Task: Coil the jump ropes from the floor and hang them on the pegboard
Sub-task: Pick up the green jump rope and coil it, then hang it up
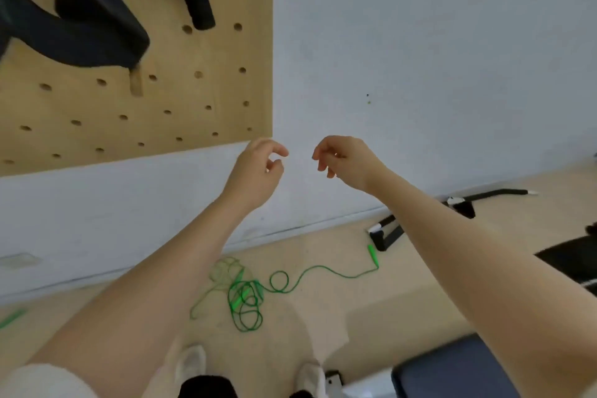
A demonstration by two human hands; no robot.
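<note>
- Your left hand [258, 165] was raised in front of the white wall [420, 58], just off the lower right corner of the wooden pegboard [200, 100]; its fingers were loosely curled and held nothing.
- Your right hand [345, 158] hung at the same height, near the left one but apart from it, fingers drooping in a loose curl and likewise empty.
- The green jump rope [245, 300] lay on the pale floor [323, 326] below and between your forearms, most of it in a tangled heap of loops.
- One strand ran from that heap to the right through a single loop and ended in a green handle [372, 250], which lay close to the foot of the wall.
- A second handle seemed to sit inside the tangle, though blur made that hard to confirm.
- Another green piece [13, 317] lay on the floor at the far left edge; you could not tell what it was.
- Black straps or bands [90, 16] hung over the upper part of the pegboard, and a wooden peg [135, 82] stuck out just below them.
- A black metal frame [391, 233] with white end caps lay along the wall base, just beside the rope's outer handle.
- A dark blue padded bench [452, 368] filled the lower right, close to your white shoes [193, 362].
</note>
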